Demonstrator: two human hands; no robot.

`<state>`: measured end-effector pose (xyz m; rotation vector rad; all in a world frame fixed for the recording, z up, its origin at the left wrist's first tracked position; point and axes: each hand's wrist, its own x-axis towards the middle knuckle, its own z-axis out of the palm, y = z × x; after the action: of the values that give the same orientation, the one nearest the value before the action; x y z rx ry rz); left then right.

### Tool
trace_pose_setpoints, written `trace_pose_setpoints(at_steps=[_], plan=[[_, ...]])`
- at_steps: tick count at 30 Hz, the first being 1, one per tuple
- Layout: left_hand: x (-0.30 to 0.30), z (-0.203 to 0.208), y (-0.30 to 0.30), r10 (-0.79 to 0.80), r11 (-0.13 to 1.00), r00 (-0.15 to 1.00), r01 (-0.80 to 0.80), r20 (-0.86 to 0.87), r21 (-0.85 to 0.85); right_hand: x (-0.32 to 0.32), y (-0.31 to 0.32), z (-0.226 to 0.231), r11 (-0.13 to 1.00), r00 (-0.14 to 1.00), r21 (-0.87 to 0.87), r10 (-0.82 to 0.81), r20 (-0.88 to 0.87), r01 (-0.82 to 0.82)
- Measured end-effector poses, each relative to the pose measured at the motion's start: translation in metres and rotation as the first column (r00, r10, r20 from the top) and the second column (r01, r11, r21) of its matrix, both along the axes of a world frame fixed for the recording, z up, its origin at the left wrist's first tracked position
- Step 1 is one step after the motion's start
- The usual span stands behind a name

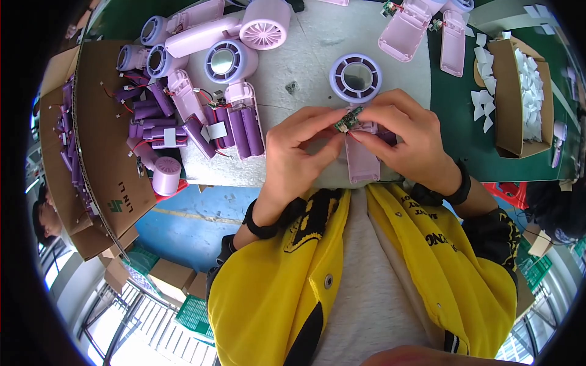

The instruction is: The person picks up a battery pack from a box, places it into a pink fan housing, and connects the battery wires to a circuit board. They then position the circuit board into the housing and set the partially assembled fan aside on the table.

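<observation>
Holds a small green circuit board [348, 120] in front of the body, over an open pink shell [364, 163], near a round fan head [356, 77] just beyond the fingers. Pinches the board from one side with the thumb and index fingertips of the left hand [296, 149], and from the other with those of the right hand [408, 131].

Has at the far left an open brown carton [113, 116], loaded with purple battery packs [66, 131]. Shows more wired purple packs [159, 135] heaped on the grey work surface [305, 55] beside it, and purple cells [245, 133] seated side by side in another pink shell [239, 93]. Has at the right a smaller cardboard box [508, 104], filled with white paper pieces [530, 91], next to loose white pieces [484, 105] on the green tabletop [455, 131].
</observation>
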<state>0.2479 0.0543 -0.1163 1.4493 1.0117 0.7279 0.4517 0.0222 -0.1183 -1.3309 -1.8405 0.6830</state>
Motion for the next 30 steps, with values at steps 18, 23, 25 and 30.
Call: trace_pose_setpoints(at_steps=[18,23,25,30], plan=[[0.005,0.006,0.0,-0.022,0.972,0.979,0.068,-0.204,0.224,-0.006,-0.002,-0.005,0.994,0.995,0.055,-0.089,-0.034,0.091],[0.006,0.005,0.004,-0.01,0.976,0.98,0.053,-0.197,0.209,-0.008,0.003,-0.006,0.991,0.989,0.078,-0.104,-0.104,0.112],[0.007,0.002,0.006,-0.001,0.962,0.981,0.053,-0.192,0.268,-0.008,0.003,-0.007,0.991,0.989,0.068,-0.106,-0.105,0.114],[0.006,-0.002,0.005,-0.002,0.973,0.99,0.035,-0.142,0.23,-0.006,0.002,-0.004,0.994,0.989,0.02,-0.101,-0.11,0.104]])
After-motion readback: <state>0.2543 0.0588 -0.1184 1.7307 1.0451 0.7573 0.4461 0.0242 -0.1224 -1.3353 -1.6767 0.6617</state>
